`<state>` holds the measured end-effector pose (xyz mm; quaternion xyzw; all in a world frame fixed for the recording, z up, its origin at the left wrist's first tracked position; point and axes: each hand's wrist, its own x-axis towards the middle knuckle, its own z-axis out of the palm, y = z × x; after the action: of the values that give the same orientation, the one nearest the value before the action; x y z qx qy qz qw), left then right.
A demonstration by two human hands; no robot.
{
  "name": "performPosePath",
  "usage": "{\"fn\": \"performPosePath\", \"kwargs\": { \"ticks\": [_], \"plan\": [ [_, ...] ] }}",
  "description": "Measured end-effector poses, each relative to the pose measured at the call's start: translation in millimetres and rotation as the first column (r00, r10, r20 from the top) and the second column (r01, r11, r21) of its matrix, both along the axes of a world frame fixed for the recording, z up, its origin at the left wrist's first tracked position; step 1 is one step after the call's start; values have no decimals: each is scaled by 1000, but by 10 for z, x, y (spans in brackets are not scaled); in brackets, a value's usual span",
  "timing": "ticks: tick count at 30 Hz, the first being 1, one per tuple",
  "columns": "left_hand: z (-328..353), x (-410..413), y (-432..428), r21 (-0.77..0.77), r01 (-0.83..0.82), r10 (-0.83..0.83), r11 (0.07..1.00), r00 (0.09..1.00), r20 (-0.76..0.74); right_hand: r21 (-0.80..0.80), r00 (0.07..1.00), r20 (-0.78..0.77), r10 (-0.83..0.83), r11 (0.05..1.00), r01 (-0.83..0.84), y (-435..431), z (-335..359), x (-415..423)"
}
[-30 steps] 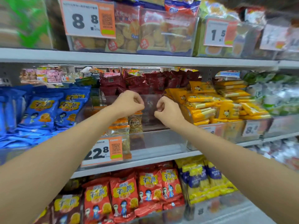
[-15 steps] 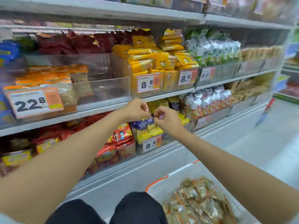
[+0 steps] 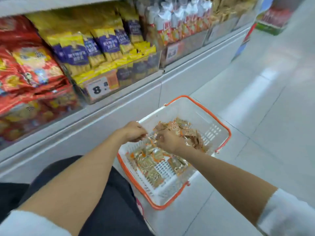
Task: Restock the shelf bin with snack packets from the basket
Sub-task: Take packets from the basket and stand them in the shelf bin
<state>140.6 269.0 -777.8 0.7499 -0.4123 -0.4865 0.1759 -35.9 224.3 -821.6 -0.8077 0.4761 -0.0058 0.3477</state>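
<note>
in the basket (image 3: 190, 108) on the floor, the right hand (image 3: 168, 141) curls its fingers round snack packets (image 3: 184, 132) heaped toward 1 o'clock; the left hand (image 3: 133, 133) is curled at 9 o'clock, grip unclear. slick foil, grabbed loosely, could slip and scatter.

Purple-yellow packets (image 3: 109, 43) stand beside red bags (image 3: 30, 68), behind an 8 tag (image 3: 100, 88).

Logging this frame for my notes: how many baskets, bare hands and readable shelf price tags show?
White plastic basket, orange rim: 1
Bare hands: 2, left hand, right hand
White-and-orange price tags with readable digits: 2, near tag, far tag
Total: 5
</note>
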Motion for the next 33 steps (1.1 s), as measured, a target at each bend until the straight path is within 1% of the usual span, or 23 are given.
{"fn": "performPosePath", "kwargs": {
  "ticks": [3,5,7,9,11,13,14,17,20,22,24,27,30,33],
  "plan": [
    [-423,3,6,65,15,-16,998,1000,11,154,989,-149,0,988,23,89,-523,-162],
    [-578,9,-26,102,11,-10,995,1000,-18,250,973,-232,7,967,53,139,-872,-206],
    [-692,27,-44,143,20,-14,990,999,-43,314,930,-366,45,946,78,209,-1195,-195],
    [-785,59,-57,178,-3,15,984,997,-69,374,888,-452,83,921,105,315,-1502,-168],
    [-885,95,-72,212,-46,69,976,993,-99,409,851,-515,106,902,136,445,-1767,-122],
    [-951,116,-86,241,-89,120,966,986,-118,404,829,-555,69,893,196,549,-2051,-62],
    [-964,116,-104,249,-96,132,964,983,-129,416,826,-562,33,875,249,601,-2151,-37],
    [-974,128,-150,245,-105,148,964,975,-163,428,858,-511,-55,849,310,709,-2357,8],
    [-955,158,-164,237,-138,182,962,967,-177,438,864,-503,-5,861,259,780,-2413,1],
    [-951,167,-138,252,-150,199,956,963,-182,462,872,-489,0,848,259,749,-2393,5],
    [-951,167,-114,256,-152,200,954,965,-171,453,888,-453,-86,835,312,654,-2340,10],
    [-919,152,-107,247,-144,189,958,968,-168,400,913,-309,-267,834,379,491,-2044,-26],
    [-823,94,-124,193,-112,141,975,979,-145,318,951,-150,-269,898,304,293,-1598,-86],
    [-679,23,-123,122,15,-8,992,998,-57,267,976,-6,-220,940,213,17,-1068,-67]
  ]
}}
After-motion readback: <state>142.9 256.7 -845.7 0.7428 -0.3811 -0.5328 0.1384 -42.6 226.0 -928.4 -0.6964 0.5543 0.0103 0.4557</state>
